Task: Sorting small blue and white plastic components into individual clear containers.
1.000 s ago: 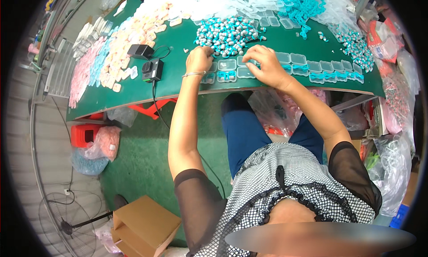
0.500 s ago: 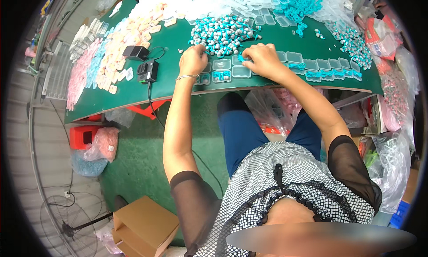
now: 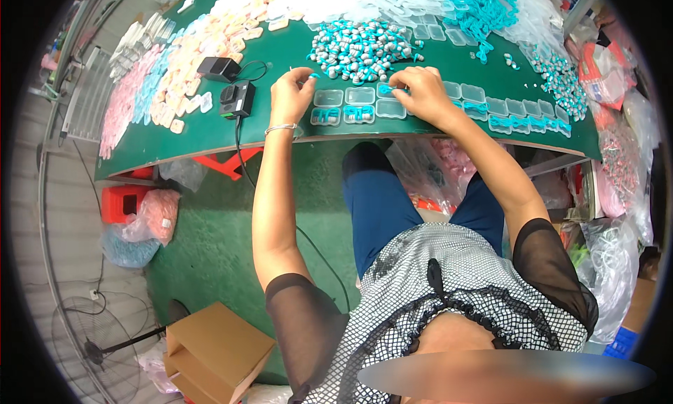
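Observation:
My left hand is raised over the green table, left of the heap of small grey-and-teal plugs. Its thumb and forefinger pinch a small teal piece. My right hand is closed at the fingertips on a teal piece, above a row of clear plastic cases. An open case with nothing in it lies below those fingers. Left of it, two open cases hold teal pieces and plugs. The right hand's fingers partly hide the cases beneath them.
More cases with teal strips run along the front edge to the right. Teal straps and clear cases are piled at the back. Peach pieces and a black box with a cable lie to the left.
My left hand has moved left, away from the plug heap and cases, uncovering the leftmost cases. The right hand stays over the same cases. The whole view has shifted slightly.

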### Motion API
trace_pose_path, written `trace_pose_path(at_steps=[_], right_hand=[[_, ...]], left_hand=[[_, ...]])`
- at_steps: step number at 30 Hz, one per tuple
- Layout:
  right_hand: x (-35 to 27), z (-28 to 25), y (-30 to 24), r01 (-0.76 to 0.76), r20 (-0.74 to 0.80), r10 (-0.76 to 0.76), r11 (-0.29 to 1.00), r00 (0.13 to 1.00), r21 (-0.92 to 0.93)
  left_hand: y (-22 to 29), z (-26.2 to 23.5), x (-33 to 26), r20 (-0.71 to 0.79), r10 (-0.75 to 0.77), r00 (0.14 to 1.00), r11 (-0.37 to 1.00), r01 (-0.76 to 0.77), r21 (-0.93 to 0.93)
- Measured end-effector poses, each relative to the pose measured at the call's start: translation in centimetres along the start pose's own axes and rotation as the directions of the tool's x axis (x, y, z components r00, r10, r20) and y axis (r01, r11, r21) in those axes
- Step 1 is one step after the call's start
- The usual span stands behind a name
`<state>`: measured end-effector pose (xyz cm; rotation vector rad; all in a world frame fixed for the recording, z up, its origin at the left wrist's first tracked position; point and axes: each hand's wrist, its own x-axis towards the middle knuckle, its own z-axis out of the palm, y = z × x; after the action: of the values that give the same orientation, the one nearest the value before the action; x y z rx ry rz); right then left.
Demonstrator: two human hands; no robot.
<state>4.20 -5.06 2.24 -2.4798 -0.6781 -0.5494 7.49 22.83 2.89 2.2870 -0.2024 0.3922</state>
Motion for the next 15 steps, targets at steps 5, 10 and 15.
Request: trace_pose_path(at_steps=[5,10,15], right_hand=[[-1.2,0.1,-0.7,0.11,0.043,-0.119,0.979,0.992,0.171],[-1.7,0.5,-0.9,0.172,0.035,-0.169,0.98,0.985,-0.102],[-1.3,0.4,-1.7,0.185,-0.007,-0.186,0.982,0.983,-0.038]], left_hand=[[-1.9,-1.5,-1.5,0.026,0.091,0.995,0.959,-0.095,0.267],[-2.9,-1.4,-2.3,0.084,0.059,0.995,0.952,-0.081,0.296],[-3.4,-2.0,-2.2,0.112,0.071,0.991,0.944,-0.103,0.313]])
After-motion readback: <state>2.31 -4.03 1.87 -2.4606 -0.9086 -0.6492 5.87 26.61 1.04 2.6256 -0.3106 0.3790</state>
